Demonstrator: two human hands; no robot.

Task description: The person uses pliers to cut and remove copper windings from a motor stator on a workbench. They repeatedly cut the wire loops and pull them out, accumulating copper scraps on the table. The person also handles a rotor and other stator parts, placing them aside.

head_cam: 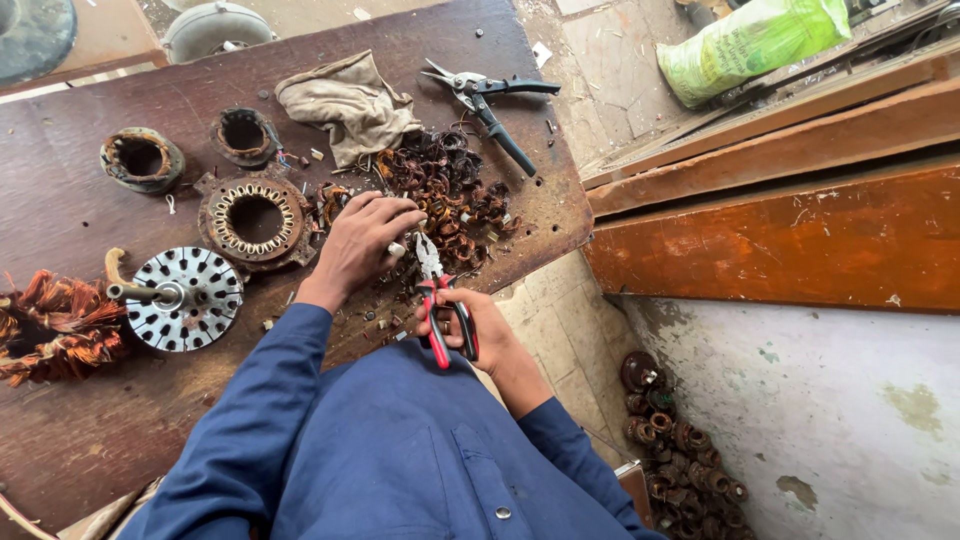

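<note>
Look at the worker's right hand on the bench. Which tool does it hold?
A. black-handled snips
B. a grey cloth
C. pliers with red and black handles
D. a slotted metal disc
C: the right hand grips the pliers with red and black handles, jaws pointed toward the pile of copper wire scraps, while the black-handled snips lie untouched further away on the bench.

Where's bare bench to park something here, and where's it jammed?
Free: the near strip of the bench below the slotted rotor disc, and the far-left stretch above the ring housing. Crowded: the copper coil scrap pile around the left hand, the right hand with pliers, the stator and the rag.
</note>
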